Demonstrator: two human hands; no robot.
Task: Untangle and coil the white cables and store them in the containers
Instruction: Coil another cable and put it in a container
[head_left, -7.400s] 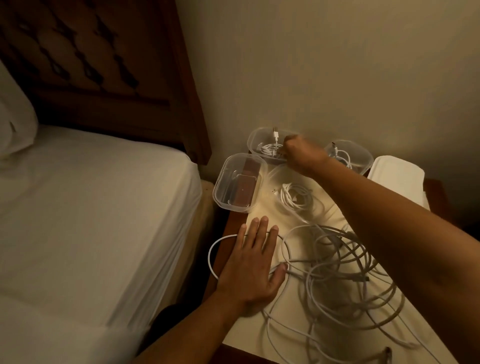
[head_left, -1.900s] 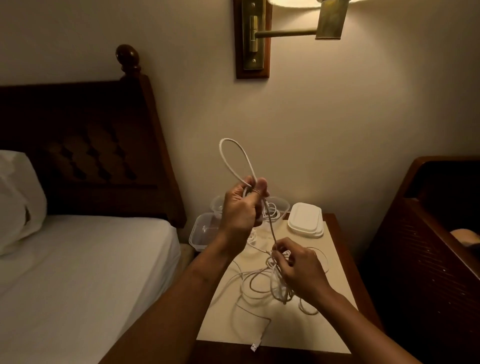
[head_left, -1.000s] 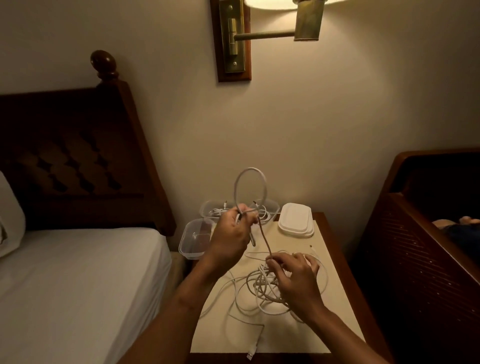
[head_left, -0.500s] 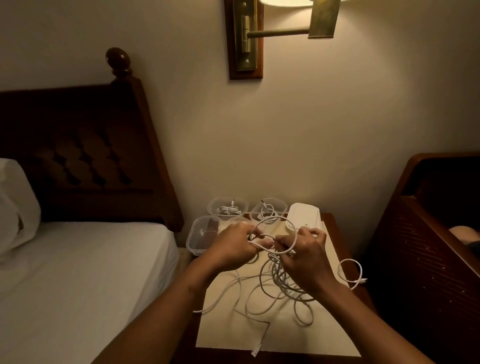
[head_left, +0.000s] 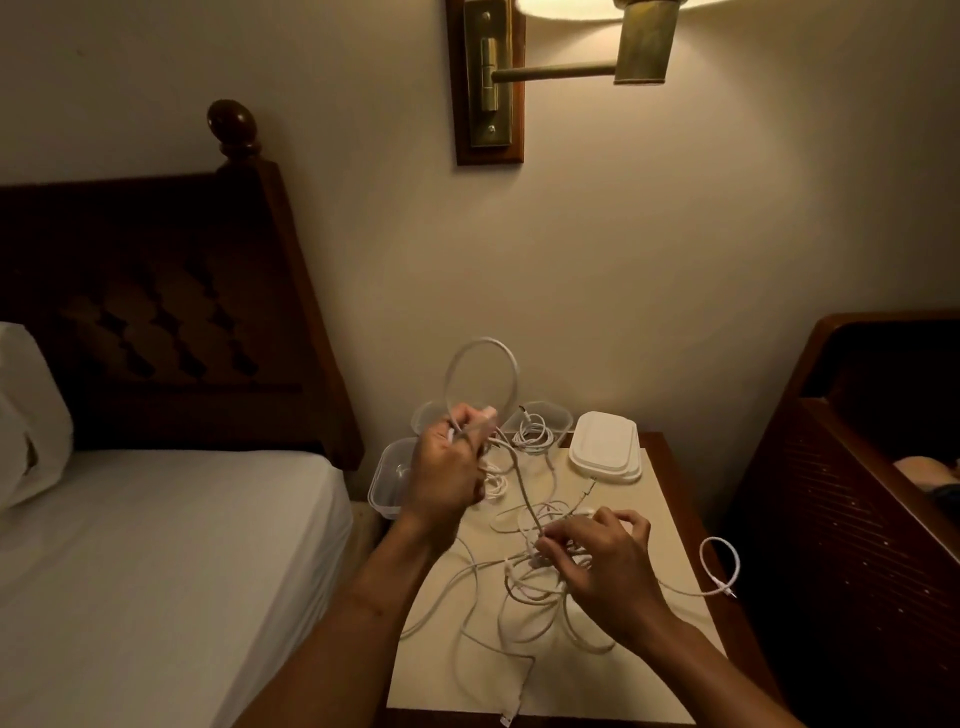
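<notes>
Two hands: left hand (head_left: 441, 483) raised, fingers curled round a white cable loop (head_left: 483, 364); right hand (head_left: 602, 561) low, fingers pinching the cable tangle (head_left: 519, 592) on the tabletop (head_left: 613, 670).
Axis: one strand (head_left: 524, 499) runs from the left fist toward 5 o'clock into the right fingers.
Nearer the tangle: right hand.
Clear containers (head_left: 387, 483): 12 o'clock of the tangle, near.
Judgement: slack must come from the right.

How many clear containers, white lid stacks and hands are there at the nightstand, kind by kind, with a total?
clear containers: 3
white lid stack: 1
hands, the left hand and the right hand, each holding the white cables: 2
Total: 6
</notes>
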